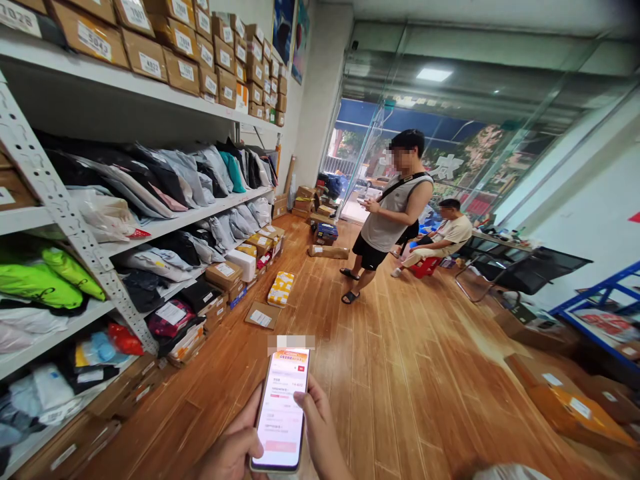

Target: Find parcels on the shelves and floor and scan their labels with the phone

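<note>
A smartphone (281, 407) with a lit screen is held upright at the bottom middle of the head view. My left hand (237, 433) wraps round its left side, with the thumb on the lower left edge. Around the right edge closes my right hand (320, 423), its thumb lying over the right side of the screen. The screen shows a white page with an orange banner at the top and a pale red button low down. The fingers behind the phone are mostly hidden.
White metal shelves (185, 217) on the left carry bagged parcels and labelled cardboard boxes (150, 60). A yellow-and-white parcel (281, 289) lies on the wooden floor. One person (393, 213) stands ahead; another (445, 237) sits on a red stool. Boxes (580, 407) lie at right.
</note>
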Available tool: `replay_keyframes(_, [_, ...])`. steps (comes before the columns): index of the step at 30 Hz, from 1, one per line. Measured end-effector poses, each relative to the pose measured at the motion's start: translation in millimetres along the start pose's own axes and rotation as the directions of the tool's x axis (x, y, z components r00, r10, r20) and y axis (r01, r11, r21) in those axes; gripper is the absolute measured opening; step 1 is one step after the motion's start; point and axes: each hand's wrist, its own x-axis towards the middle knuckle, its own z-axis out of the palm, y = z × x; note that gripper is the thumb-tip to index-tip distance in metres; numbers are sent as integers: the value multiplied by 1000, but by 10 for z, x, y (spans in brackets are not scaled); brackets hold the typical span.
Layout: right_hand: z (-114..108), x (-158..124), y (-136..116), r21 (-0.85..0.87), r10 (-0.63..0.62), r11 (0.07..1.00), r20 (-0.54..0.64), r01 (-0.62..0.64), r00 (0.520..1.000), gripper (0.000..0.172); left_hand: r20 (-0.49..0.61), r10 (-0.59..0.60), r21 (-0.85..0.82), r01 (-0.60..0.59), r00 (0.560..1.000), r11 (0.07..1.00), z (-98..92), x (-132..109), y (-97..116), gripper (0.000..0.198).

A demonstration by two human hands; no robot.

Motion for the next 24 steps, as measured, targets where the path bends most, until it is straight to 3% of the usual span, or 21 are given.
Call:
replay_keyframes(7, [-16,27,48,69,108,992,-6,-107,994,25,-18,-28,18,28,999,999,3,-19,30,108])
replay_keyframes(14, [-11,30,67,37,88,995,5,-88,996,26,15,-33,-39,33,999,999,-57,-3,8,108])
replay_keyframes(24, [-52,64,114,54,64,997,-19,-62,998,33,49,-6,-88,10,999,996,41,16,82,109])
